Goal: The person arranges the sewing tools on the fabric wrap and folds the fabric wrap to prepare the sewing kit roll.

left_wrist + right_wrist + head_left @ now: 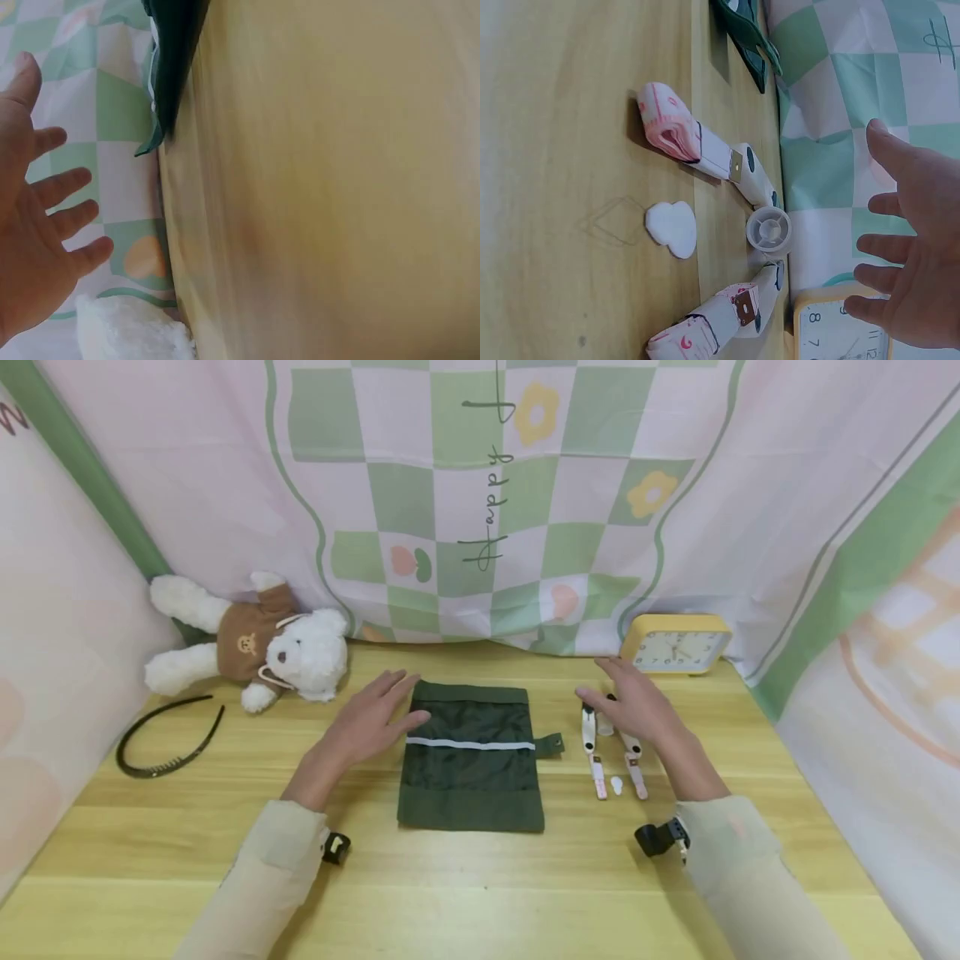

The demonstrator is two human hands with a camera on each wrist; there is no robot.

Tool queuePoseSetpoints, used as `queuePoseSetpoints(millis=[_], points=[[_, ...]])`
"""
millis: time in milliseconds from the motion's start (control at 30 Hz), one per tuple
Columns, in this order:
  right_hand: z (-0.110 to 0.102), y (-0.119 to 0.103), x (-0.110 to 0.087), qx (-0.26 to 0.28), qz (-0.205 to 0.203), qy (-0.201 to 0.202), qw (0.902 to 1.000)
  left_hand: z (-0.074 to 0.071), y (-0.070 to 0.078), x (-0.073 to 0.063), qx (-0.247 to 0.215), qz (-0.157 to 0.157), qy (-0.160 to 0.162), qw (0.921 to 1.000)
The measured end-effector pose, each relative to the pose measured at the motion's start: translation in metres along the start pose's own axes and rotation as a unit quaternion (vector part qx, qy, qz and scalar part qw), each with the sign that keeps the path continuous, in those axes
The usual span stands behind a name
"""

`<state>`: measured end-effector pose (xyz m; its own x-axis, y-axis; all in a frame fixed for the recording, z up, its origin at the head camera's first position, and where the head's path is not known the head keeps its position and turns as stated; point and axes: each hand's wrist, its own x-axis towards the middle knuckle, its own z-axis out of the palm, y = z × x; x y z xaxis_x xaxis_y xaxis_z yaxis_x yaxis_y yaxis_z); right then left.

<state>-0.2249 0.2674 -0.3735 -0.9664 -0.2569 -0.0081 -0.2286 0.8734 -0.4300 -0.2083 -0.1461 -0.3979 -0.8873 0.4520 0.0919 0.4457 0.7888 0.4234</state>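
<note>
A dark green fabric pouch (471,777) lies flat and unfolded, a white strip across its middle and a snap tab at its right side. My left hand (360,722) hovers at its left edge, fingers extended, holding nothing. My right hand (637,703) is above the small items on the right, its fingers spread and free. Below it are two folded pink-and-white measuring tapes (667,124), each bound with a dark band and joined to a white strip with dark round spots. A clear round plastic piece (769,229) and a white cloud-shaped piece (671,227) lie between them.
A white plush bear (318,647) in a brown top lies at the back left. In front of it is a black headband (138,770). A yellow clock (678,643) stands at the back right, against the checked curtain (465,502).
</note>
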Motion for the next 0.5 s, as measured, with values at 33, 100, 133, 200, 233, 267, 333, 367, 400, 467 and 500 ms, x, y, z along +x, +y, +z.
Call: queuePoseSetpoints(millis=[33, 100, 133, 200, 233, 267, 333, 367, 400, 467, 500], points=[[0.0, 0.001, 0.001, 0.007, -0.001, 0.0, 1.0, 0.001, -0.001, 0.0, -0.004, 0.001, -0.003, 1.0], [-0.001, 0.003, 0.003, 0.02, -0.005, 0.0, 0.9998, 0.002, -0.001, 0.001, -0.017, 0.002, -0.013, 0.9998], [-0.001, 0.005, 0.004, 0.028, -0.006, 0.0, 0.9996, 0.002, -0.002, 0.001, -0.026, 0.001, -0.019, 0.9995], [0.0, 0.007, 0.006, 0.045, -0.007, -0.003, 0.999, 0.003, -0.003, 0.001, -0.046, -0.004, -0.03, 0.9985], [0.0, 0.008, 0.007, 0.053, -0.006, -0.005, 0.9985, 0.003, -0.003, 0.001, -0.056, -0.007, -0.037, 0.9977], [0.0, 0.009, 0.008, 0.063, -0.004, -0.007, 0.998, 0.003, -0.003, 0.001, -0.065, -0.011, -0.042, 0.997], [0.0, 0.011, 0.01, 0.077, 0.003, -0.012, 0.9969, 0.004, -0.003, 0.002, -0.074, -0.013, -0.05, 0.996], [0.0, 0.012, 0.011, 0.082, 0.008, -0.014, 0.9965, 0.004, -0.004, 0.002, -0.077, -0.014, -0.053, 0.9956], [0.0, 0.013, 0.012, 0.088, 0.012, -0.016, 0.9959, 0.005, -0.004, 0.002, -0.077, -0.013, -0.056, 0.9953], [0.0, 0.014, 0.013, 0.098, 0.023, -0.02, 0.9948, 0.006, -0.005, 0.003, -0.078, -0.009, -0.061, 0.9951], [0.0, 0.016, 0.014, 0.1, 0.026, -0.022, 0.9944, 0.007, -0.006, 0.004, -0.079, -0.007, -0.064, 0.9948]])
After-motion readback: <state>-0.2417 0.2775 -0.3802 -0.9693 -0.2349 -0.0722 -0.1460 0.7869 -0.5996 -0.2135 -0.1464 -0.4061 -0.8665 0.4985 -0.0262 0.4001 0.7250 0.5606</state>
